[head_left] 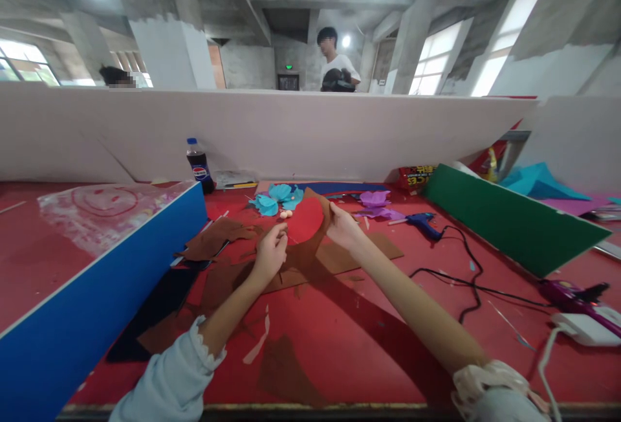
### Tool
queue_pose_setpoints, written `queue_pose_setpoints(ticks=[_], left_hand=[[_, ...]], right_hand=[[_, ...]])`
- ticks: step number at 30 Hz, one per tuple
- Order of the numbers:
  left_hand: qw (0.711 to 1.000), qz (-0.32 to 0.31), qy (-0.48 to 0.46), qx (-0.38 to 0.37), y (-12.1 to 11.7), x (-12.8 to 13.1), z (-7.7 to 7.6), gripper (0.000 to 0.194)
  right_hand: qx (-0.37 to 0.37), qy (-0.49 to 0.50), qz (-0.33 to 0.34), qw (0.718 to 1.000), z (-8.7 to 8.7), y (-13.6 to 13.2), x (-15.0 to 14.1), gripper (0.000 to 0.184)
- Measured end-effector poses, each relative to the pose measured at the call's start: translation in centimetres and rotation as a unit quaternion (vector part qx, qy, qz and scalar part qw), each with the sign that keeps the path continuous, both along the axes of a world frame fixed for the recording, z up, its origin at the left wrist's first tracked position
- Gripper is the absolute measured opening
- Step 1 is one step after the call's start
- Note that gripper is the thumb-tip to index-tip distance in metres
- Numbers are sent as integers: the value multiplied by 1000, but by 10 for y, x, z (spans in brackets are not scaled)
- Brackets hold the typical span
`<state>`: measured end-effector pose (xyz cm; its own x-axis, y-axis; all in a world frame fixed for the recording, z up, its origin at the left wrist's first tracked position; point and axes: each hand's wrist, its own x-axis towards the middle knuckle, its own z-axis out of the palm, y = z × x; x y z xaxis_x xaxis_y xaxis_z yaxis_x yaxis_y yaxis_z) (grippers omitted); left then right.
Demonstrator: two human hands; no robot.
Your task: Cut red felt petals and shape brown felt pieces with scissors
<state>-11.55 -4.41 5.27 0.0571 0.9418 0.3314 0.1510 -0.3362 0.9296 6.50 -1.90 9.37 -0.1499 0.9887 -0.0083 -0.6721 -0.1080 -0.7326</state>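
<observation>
A bright red rounded piece [307,216] is raised over the table, backed by a brown sheet [310,248]. My right hand [343,229] pinches the brown sheet's right edge between thumb and fingers. At the lower left of the red piece, my left hand [270,250] has its fingers bent together; what is between them is too small to make out. Two small pale balls [286,214] show just above those fingertips. Behind sit blue paper petals [277,199], and purple petals [374,200] lie to the right. Brown scraps [218,241] are spread beneath and beside my hands.
A blue board [145,266] stands on the left, a green board [509,221] on the right. The blue glue gun [424,224] trails a black cord toward a white power strip [582,328]. A cola bottle [199,168] stands by the white partition [291,137]; a person [339,66] is beyond it.
</observation>
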Motion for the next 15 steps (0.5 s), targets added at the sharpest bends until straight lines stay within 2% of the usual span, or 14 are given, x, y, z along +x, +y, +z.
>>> queue_pose_setpoints(ticks=[2,7,11,15], left_hand=[[999,-29,-28,-35,-2,3,2,35],[992,-76,-79,-62,-6,9,7,54],[985,-102,-96,-102,-8,10,7,44],[980,-91,-106,-138,-5,8,2,33]], right_hand=[[10,4,17,1000,0,-2,-2,30],[35,21,28,999,-1,-4,-5,28],[9,9,25,1000,-2,-4,-6,26],[9,15,25,1000,-2,-3,-6,23]])
